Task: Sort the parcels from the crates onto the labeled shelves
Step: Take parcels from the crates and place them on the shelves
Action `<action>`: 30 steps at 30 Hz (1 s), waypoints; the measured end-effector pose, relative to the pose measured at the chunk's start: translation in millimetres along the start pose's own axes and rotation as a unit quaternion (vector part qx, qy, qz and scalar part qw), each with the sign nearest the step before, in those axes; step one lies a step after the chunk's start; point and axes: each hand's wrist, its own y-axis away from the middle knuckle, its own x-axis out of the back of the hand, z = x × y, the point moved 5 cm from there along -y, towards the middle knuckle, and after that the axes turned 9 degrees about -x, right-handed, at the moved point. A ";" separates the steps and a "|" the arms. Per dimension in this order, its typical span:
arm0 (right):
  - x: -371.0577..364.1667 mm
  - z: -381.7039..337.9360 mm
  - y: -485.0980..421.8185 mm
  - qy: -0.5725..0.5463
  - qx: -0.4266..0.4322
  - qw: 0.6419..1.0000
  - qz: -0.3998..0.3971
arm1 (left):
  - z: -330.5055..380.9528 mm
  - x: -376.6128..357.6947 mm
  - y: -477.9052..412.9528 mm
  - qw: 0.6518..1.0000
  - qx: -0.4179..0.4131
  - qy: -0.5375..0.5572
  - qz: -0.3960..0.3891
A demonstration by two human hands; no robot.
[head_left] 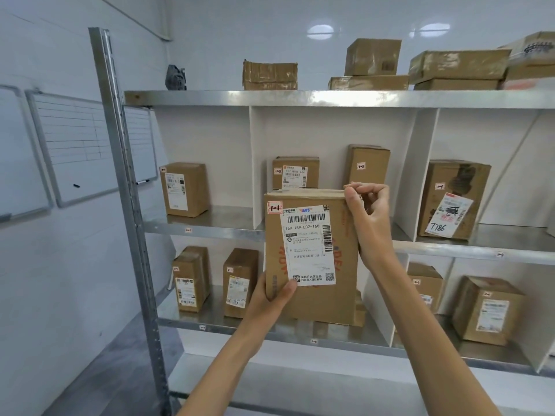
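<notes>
Far L, 9 o'clock: two whiteboards (75,145) on the wall, w/ a marker (143,181) on the nearer one's tray. Next comes the steel shelf unit (126,190), w/ white dividers btwn compartments. On its top deck at 11 o'clock sits a dark grey object (175,78), too blurred to name.

Upper-L compartment, w/ shelf tag 1-1 (188,230) on its front edge, holds one upright brown box (184,189) stickered 1-1. Below, at 7 o'clock, two boxes stand side by side: a taped box (190,279) and a slimmer box (240,282).

Centre: the EMS parcel (312,301) is held upright in front of the middle column, label to the camera. Its red-framed 1-1 sticker (274,208) is at its 11 o'clock corner.
- The left hand (270,298) grips the 7 o'clock corner. Thumb lies on the front face touching the label's lower edge, fingers hidden behind.
- The right hand (371,217) pinches the 1 o'clock corner. Thumb lies along the front edge, fingers curled at the top.

Behind, at 12 o'clock, are two 1-2 boxes (295,172).

R side, 3 o'clock: a scuffed box (453,199) w/ 7786 handwritten on its label. At 4 o'clock is a lower-shelf box (488,310). On the top deck, 12 to 2 o'clock, are stacked taped cartons (372,57).
</notes>
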 end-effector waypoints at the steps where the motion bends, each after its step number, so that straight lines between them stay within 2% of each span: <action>1: 0.0 0.2 0.0 -0.005 0.000 1.000 -0.007 | 0.6 0.1 -0.1 1.000 -0.005 -0.001 0.006; 7: 1.0 0.2 -1.8 -0.058 -0.009 0.995 -0.085 | 4.8 3.2 -1.3 0.996 -0.042 0.015 0.076; 10: 3.1 3.0 -4.3 -0.069 -0.017 0.994 -0.088 | 7.2 3.0 -2.6 0.994 -0.053 0.014 0.090; 14: 0.6 15.0 -3.9 -0.047 -0.028 0.996 -0.068 | 10.5 5.3 -7.7 0.987 -0.090 0.002 0.134; 18: -7.5 32.1 -4.4 0.004 -0.011 0.994 -0.111 | 14.2 15.3 -13.7 0.979 -0.104 -0.028 0.176; 23: -39.7 43.1 -7.5 0.038 0.011 0.983 -0.177 | 8.9 57.9 -27.4 0.958 -0.106 -0.143 0.223; 30: -110.4 73.7 -35.9 0.074 0.016 0.975 -0.207 | 25.5 130.3 -66.2 0.936 -0.122 -0.187 0.273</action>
